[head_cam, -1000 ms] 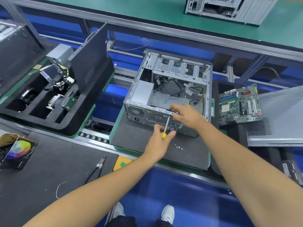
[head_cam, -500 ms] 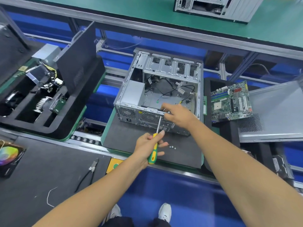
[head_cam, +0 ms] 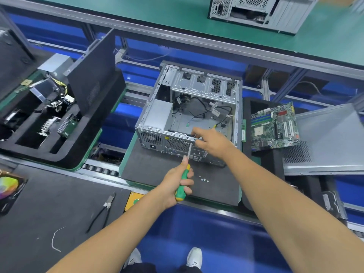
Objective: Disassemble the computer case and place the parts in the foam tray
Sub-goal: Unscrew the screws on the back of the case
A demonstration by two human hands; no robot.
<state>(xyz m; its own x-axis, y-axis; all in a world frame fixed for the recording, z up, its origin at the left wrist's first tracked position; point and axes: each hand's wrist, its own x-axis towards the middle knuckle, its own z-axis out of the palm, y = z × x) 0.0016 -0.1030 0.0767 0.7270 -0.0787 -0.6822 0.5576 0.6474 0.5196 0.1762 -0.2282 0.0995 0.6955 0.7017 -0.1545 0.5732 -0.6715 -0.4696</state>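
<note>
An open silver computer case [head_cam: 197,89] lies on a dark mat [head_cam: 149,170], its rear panel facing me. My left hand [head_cam: 176,186] grips a green and yellow screwdriver [head_cam: 182,186]; its shaft points up at the case's rear top edge. My right hand [head_cam: 213,141] rests on that same rear edge, fingers curled over the rim beside the screwdriver tip. Loose cables lie inside the case. A black foam tray [head_cam: 65,154] at the left holds several removed parts. A green motherboard [head_cam: 275,128] lies to the right of the case.
Small screws [head_cam: 203,179] lie on the mat near my left hand. Pliers [head_cam: 102,210] and a wire scrap lie on the near black bench. A grey side panel [head_cam: 325,138] leans at the right. Another case [head_cam: 256,10] stands on the far green table.
My left hand slid down the screwdriver from near the shaft to the handle, and now grips it fully. My right hand stayed on the case's rear edge. The camera view shifted slightly.
</note>
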